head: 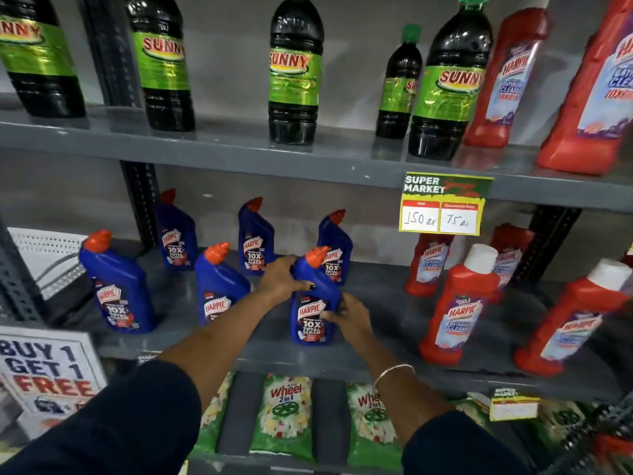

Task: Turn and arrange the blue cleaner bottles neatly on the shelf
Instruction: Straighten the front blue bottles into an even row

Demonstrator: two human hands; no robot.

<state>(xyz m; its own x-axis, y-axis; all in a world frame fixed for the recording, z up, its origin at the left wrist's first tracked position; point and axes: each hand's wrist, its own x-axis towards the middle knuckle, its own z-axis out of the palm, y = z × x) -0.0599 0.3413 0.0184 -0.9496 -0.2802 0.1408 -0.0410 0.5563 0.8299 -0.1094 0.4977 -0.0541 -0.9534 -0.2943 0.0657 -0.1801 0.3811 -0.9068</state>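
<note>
Several blue Harpic cleaner bottles with orange caps stand on the grey middle shelf [383, 358]. The front right bottle [313, 303] stands upright with its label toward me. My left hand [282, 277] wraps its upper body from the left, and my right hand [347, 317] grips its lower right side. Two more front bottles stand to the left, one [118, 286] at the far left and one [219, 286] in the middle, partly behind my left forearm. At the back stand three others [176, 234], [255, 238], [335, 248], labels facing forward.
Red Harpic bottles [455, 310] crowd the same shelf on the right. Dark Sunny bottles [294, 73] line the upper shelf, with a yellow price tag [443, 205] hanging from its edge. Green Wheel packets [284, 416] lie below. A "Buy 1 Get 1 Free" sign [44, 371] stands at the left.
</note>
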